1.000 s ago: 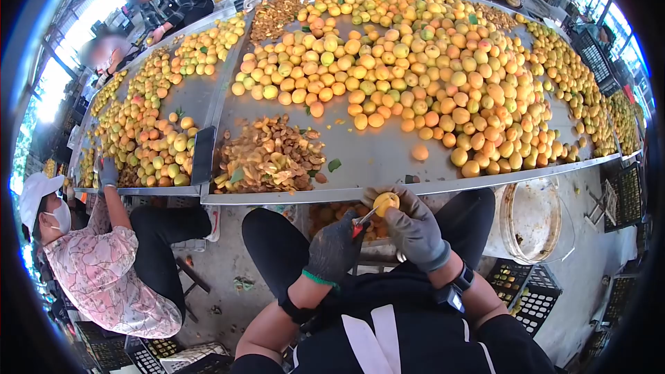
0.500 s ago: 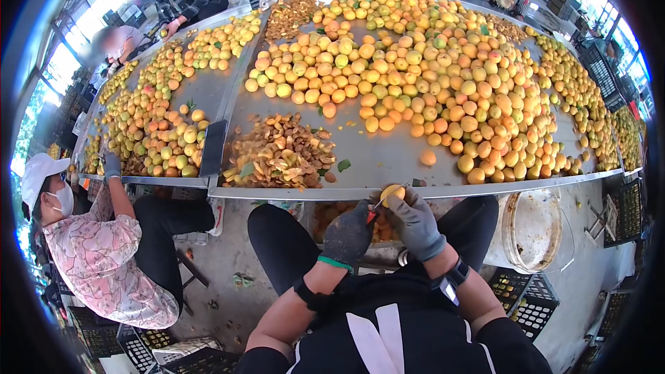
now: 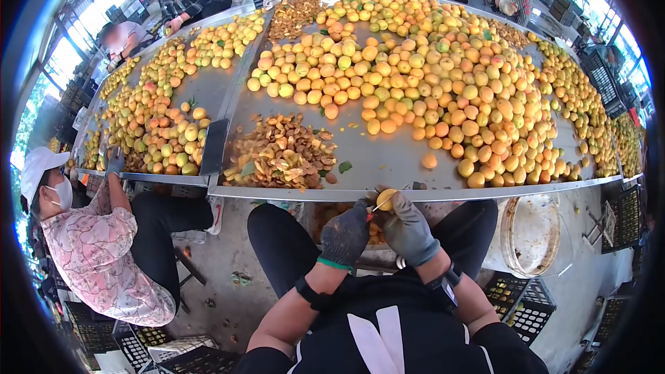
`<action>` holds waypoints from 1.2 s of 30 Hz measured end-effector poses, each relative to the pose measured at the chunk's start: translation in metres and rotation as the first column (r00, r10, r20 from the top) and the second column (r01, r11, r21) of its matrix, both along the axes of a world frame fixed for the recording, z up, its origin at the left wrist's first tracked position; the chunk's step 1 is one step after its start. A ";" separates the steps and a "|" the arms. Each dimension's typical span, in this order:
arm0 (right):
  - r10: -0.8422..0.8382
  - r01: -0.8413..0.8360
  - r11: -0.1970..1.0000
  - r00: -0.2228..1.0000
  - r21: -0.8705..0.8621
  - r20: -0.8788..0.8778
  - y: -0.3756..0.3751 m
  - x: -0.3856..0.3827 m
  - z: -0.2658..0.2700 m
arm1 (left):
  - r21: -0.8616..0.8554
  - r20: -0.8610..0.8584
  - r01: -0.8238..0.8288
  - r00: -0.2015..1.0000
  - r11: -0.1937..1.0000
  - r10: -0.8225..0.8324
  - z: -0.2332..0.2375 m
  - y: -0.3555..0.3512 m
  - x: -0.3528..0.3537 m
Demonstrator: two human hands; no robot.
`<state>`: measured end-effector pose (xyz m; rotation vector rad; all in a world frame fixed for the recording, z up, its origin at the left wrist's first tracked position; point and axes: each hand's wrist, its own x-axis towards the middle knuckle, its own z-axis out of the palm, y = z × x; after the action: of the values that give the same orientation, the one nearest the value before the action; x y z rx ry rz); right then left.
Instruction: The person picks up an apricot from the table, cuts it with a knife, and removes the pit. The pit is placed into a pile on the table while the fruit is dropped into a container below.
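My left hand (image 3: 346, 234), in a dark glove with a green cuff, is closed around a small knife (image 3: 370, 216) with a red handle. The knife's thin blade meets an apricot (image 3: 386, 199), which my gloved right hand (image 3: 411, 230) grips between thumb and fingers. Both hands are close together above my lap, just off the near edge of the metal table (image 3: 409, 156). Beyond them on the tabletop lies a heap of cut, brownish apricot pieces (image 3: 280, 154). A large spread of whole apricots (image 3: 450, 90) covers much of the table behind.
A dark divider plate (image 3: 214, 147) stands at the table's left joint. To my left sits a co-worker (image 3: 104, 249) in a pink top; others sit around the far sides. A white bucket (image 3: 530, 235) and black crates (image 3: 521, 299) are on the floor to my right.
The apricot has shifted slightly left and down, turning against the blade. My right hand and wrist have rotated a little with it; the left hand stays nearly in place.
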<state>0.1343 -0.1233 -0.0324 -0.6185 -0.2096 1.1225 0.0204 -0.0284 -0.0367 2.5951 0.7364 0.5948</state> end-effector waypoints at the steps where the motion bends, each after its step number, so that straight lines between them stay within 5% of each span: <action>1: 0.004 -0.003 1.000 0.997 0.009 -0.075 0.000 -0.001 0.007 | -0.001 0.001 -0.003 1.000 1.000 0.003 -0.003 0.001 0.000; 3: 0.014 -0.011 1.000 0.988 0.019 -0.155 0.000 0.000 0.008 | 0.065 0.041 0.046 0.998 0.997 -0.049 -0.008 0.004 -0.002; 5: 0.042 -0.036 0.997 0.994 -0.062 0.097 -0.003 0.007 0.002 | 0.060 0.040 0.038 0.998 0.997 -0.041 -0.008 0.001 -0.004; 10: -0.005 0.025 0.995 0.981 -0.097 0.195 -0.002 0.001 0.002 | 0.026 -0.055 0.014 0.998 1.000 -0.012 -0.002 -0.001 -0.004; 15: -0.053 0.062 0.997 0.976 -0.038 0.211 -0.001 -0.003 0.008 | -0.318 0.015 0.022 1.000 0.948 -0.018 -0.019 -0.002 0.000; 22: -0.066 0.067 0.998 0.961 0.005 0.267 -0.001 -0.001 -0.004 | -0.368 -0.042 0.098 0.992 0.925 -0.122 -0.036 0.000 0.006; 24: -0.064 0.064 0.998 0.971 0.011 0.231 -0.004 0.000 -0.006 | -0.491 -0.108 -0.003 0.992 0.871 -0.057 -0.029 -0.001 0.008; 26: -0.004 0.063 0.994 0.852 -0.094 0.524 -0.008 0.001 -0.007 | -0.503 -0.027 0.043 0.998 0.863 -0.065 -0.037 0.000 0.006; 27: -0.004 0.063 0.994 0.851 -0.094 0.525 -0.006 0.003 -0.005 | -0.511 0.054 0.090 0.996 0.855 -0.072 -0.035 0.001 0.005; 29: -0.010 0.006 0.999 0.996 0.048 0.086 0.000 0.004 -0.001 | -0.597 0.072 0.171 0.985 0.783 -0.159 -0.031 0.007 0.001; 30: -0.013 0.009 0.999 0.996 0.048 0.085 -0.001 0.007 -0.010 | -0.675 0.099 0.247 0.964 0.696 -0.246 -0.023 0.010 -0.001; 32: 0.014 0.124 0.972 0.815 -0.198 0.580 -0.004 0.019 -0.037 | -0.736 0.014 0.169 0.972 0.655 -0.235 0.003 0.010 -0.005; 33: 0.010 0.128 0.972 0.817 -0.199 0.577 -0.006 0.019 -0.032 | -0.787 -0.072 0.081 0.972 0.611 -0.222 0.010 0.011 -0.007; 34: 0.006 0.041 0.980 0.971 -0.193 0.239 -0.009 0.020 -0.025 | -0.789 -0.076 0.079 0.971 0.609 -0.225 0.010 0.013 -0.009; 35: 0.018 -0.039 0.987 0.991 -0.157 -0.135 -0.011 0.018 -0.019 | -0.769 0.020 0.128 0.984 0.626 -0.177 0.008 0.014 -0.012; 36: -0.013 -0.013 0.960 0.996 -0.278 -0.091 -0.012 0.013 -0.016 | -0.745 0.117 0.172 0.985 0.645 -0.128 0.007 0.014 -0.016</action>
<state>0.1469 -0.1354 -0.0485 -0.8141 0.0295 1.1880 0.0048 -0.0143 -0.0295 1.8127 0.5696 0.2169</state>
